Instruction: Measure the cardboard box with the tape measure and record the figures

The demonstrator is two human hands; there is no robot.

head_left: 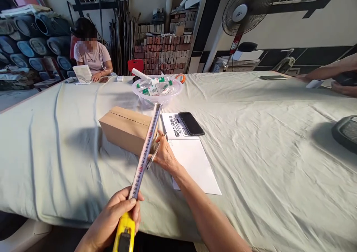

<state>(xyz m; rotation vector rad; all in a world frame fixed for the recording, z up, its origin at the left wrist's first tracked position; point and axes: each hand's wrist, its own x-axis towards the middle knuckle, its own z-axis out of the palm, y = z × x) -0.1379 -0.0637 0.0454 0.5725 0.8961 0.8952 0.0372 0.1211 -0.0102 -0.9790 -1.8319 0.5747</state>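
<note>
My left hand (111, 218) is closed around a yellow tape measure (124, 234) near the table's front edge. Its metal blade (146, 149) is pulled out and slants up and away, ending over a clear plastic bowl (157, 90). My right hand (164, 155) reaches forward beside the blade and pinches a silvery pen (152, 159), close to the right end of a closed brown cardboard box (126, 129). A white sheet of paper (195, 166) lies under my right forearm, with a printed sheet (174, 127) and a black phone (191, 123) beyond it.
A pale green cloth (264, 133) covers the long table. The bowl holds small bottles and packets. A person (92, 54) sits at the far left end with papers. Another person's arms (331, 75) rest at the right edge. A standing fan (245, 10) is behind; a dark object (346, 131) lies at right.
</note>
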